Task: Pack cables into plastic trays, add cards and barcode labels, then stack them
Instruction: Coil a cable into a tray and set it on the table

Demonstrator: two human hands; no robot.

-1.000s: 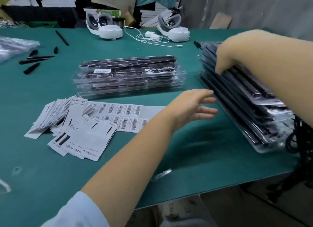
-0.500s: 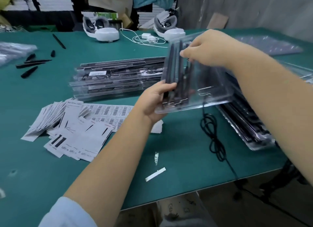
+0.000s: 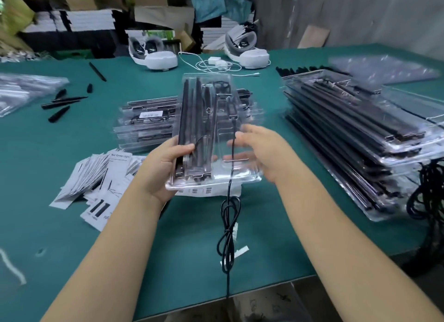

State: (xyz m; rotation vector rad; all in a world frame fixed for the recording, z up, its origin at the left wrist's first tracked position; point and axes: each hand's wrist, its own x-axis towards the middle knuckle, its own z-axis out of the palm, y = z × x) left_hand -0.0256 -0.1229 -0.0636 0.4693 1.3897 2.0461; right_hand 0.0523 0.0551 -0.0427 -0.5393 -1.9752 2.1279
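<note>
Plastic tray (image 3: 204, 134) is held above the counter (image 3: 60, 225) at centre, long axis 12–6, near end toward me. Left hand (image 3: 165, 168) grips its 7 o'clock corner, thumb on top. Right hand (image 3: 262, 153) supports the 3 o'clock edge, fingers fairly straight. Probably light, thin, flexy, slick: hold both long edges. Cable (image 3: 228, 230) dangles from it toward 6, limp, snag-prone.

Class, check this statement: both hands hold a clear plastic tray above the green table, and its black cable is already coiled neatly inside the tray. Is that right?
Not quite. The head view shows both hands, left and right, holding the clear tray above the green table, but the black cable dangles below the tray, not coiled inside.
</note>
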